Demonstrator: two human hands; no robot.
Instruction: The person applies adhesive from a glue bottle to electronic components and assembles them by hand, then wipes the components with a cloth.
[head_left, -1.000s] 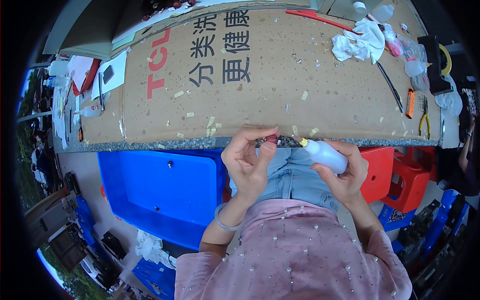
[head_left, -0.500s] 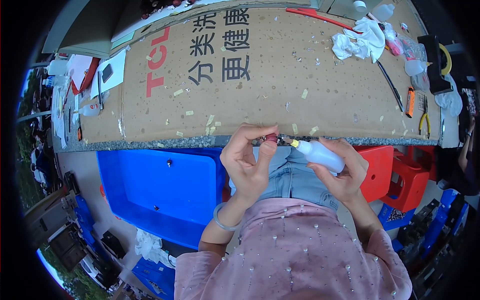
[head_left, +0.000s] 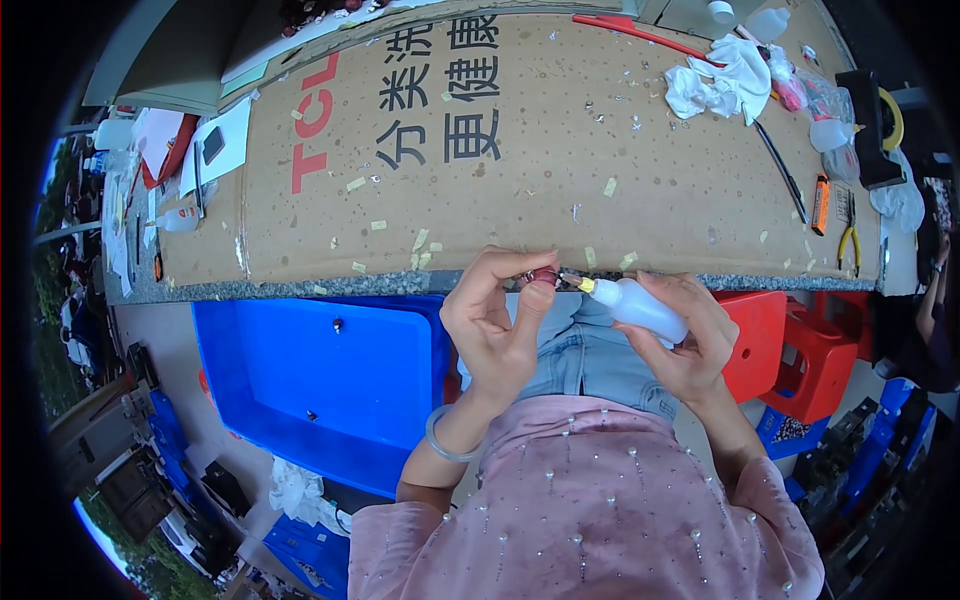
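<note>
Between the thumb and fingers of my left hand [head_left: 497, 325] is a small dark-red rounded piece [head_left: 541, 277] with a shiny metal-looking part at its side. My right hand [head_left: 690, 335] is wrapped round a white translucent squeeze bottle [head_left: 640, 308] with a yellow collar and a thin tip. The bottle lies tilted, its tip pointing left at the red piece. Whether tip and piece touch is too small to tell. Both hands are at the front edge of the cardboard-covered table [head_left: 560, 190], above my lap.
A blue tray [head_left: 300, 380] with a few tiny pieces stands below the table edge, left. Red stools [head_left: 815, 365] are at the right. On the table's right lie a white cloth [head_left: 735, 80], an orange cutter [head_left: 820, 205] and yellow-handled pliers [head_left: 849, 250]; a phone [head_left: 213, 146] is at the left.
The bottle's tip has shifted very slightly against the red piece. Both hands keep their hold and nearly the same place.
</note>
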